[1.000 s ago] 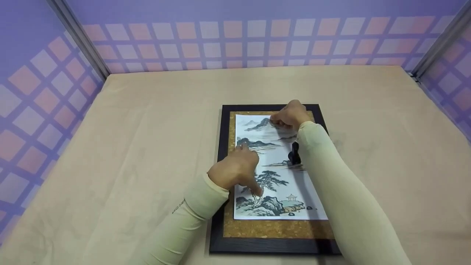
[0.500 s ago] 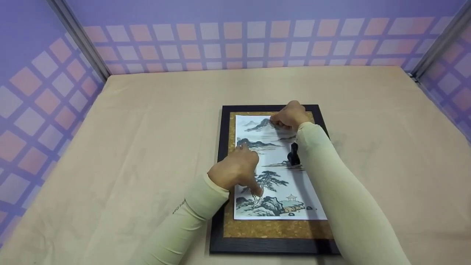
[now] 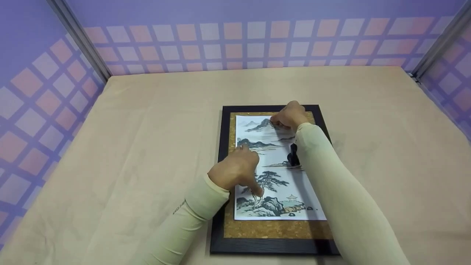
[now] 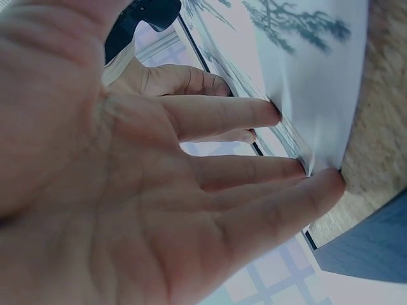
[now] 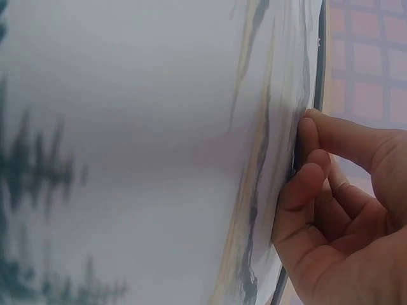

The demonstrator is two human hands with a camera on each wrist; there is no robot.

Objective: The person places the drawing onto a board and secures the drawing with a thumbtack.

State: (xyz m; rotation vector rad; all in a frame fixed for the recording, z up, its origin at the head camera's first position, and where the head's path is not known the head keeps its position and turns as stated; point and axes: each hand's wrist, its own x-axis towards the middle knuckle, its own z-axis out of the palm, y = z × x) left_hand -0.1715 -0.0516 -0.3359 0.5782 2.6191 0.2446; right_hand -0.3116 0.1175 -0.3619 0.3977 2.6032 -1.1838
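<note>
A white sheet with an ink landscape painting (image 3: pixel 274 184) lies on a cork board (image 3: pixel 265 229) inside a black frame (image 3: pixel 272 246). My left hand (image 3: pixel 237 165) rests on the sheet's left side; in the left wrist view its fingers (image 4: pixel 280 197) are straight, with their tips pressing the paper near its edge. Near the sheet's top edge is my right hand (image 3: pixel 291 116), fingers curled. The right wrist view shows its thumb and finger (image 5: pixel 356 140) in a pinch against the paper; what sits between the fingertips is hidden. The right forearm covers part of the painting.
The framed board lies on a beige cloth-covered table (image 3: pixel 158 121). Purple walls with pink and white squares (image 3: pixel 232 44) stand behind and at both sides. A black device (image 3: pixel 293 155) hangs under the right wrist, above the paper.
</note>
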